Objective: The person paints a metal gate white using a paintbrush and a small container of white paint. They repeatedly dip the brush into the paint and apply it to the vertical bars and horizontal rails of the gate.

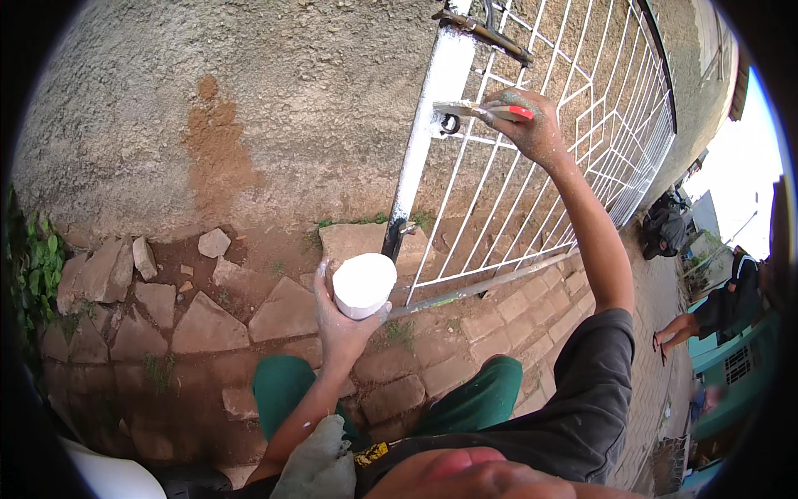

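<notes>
My left hand (345,330) is wrapped around a white cup (365,284) with white paint in it, held low in front of the gate post. In my right hand (527,128) is a paintbrush (508,112) with a red-marked handle. Its bristles lie against the upper part of the metal gate post (419,134), just above a dark ring. Most of the post is white, while its foot is dark. The metal gate (499,193) of thin white bars extends to the right, behind my right forearm. Paint specks cover both hands.
A rusty slide bolt (486,36) crosses the gate above the brush. A rough wall (299,112) stands behind, and broken stone slabs (209,327) lie along its base. Brick paving (523,302) runs right, towards black bags (666,224) and a standing person (717,312).
</notes>
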`<state>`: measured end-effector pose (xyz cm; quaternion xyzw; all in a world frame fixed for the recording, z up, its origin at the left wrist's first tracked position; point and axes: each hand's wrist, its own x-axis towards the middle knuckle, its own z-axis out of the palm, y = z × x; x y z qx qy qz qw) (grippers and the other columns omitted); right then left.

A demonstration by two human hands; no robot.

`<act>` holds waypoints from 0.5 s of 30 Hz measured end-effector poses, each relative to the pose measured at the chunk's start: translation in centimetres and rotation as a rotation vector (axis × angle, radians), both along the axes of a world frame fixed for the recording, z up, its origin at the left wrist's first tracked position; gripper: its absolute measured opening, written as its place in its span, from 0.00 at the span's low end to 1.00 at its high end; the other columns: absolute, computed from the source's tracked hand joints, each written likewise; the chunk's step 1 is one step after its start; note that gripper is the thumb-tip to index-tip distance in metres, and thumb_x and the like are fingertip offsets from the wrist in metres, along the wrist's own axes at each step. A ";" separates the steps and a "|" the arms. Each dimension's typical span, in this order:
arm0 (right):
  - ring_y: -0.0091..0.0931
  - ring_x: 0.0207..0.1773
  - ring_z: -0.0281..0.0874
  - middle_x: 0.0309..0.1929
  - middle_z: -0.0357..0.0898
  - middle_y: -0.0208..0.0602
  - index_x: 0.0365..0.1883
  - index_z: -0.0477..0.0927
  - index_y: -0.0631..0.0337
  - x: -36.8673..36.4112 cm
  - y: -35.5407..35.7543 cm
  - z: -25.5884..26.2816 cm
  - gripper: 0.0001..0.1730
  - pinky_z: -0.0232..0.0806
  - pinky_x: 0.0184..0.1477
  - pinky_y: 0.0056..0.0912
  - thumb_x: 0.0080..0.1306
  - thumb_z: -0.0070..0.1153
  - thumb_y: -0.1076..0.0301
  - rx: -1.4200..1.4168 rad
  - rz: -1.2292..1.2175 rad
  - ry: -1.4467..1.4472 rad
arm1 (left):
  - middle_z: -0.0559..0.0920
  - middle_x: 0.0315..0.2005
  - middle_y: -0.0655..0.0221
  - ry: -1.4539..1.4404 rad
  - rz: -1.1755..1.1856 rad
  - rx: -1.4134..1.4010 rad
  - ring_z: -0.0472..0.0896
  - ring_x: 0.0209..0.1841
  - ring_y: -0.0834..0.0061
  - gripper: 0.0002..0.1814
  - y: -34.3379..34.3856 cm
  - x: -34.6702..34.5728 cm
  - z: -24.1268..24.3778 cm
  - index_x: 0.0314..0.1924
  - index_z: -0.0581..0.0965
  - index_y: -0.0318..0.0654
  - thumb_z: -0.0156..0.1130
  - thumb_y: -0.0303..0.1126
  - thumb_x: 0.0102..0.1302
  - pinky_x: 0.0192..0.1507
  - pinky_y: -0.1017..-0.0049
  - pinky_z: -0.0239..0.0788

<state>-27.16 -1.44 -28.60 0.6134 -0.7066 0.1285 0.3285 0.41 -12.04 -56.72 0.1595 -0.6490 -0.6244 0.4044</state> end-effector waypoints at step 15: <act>0.29 0.42 0.85 0.37 0.86 0.34 0.36 0.86 0.57 2.7 -2.8 0.0 0.08 0.78 0.43 0.34 0.57 0.68 0.70 -0.027 0.079 -0.019 | 0.68 0.60 0.54 0.028 -0.080 0.147 0.70 0.62 0.60 0.60 -0.3 1.6 1.0 0.71 0.52 0.37 0.81 0.31 0.42 0.63 0.61 0.63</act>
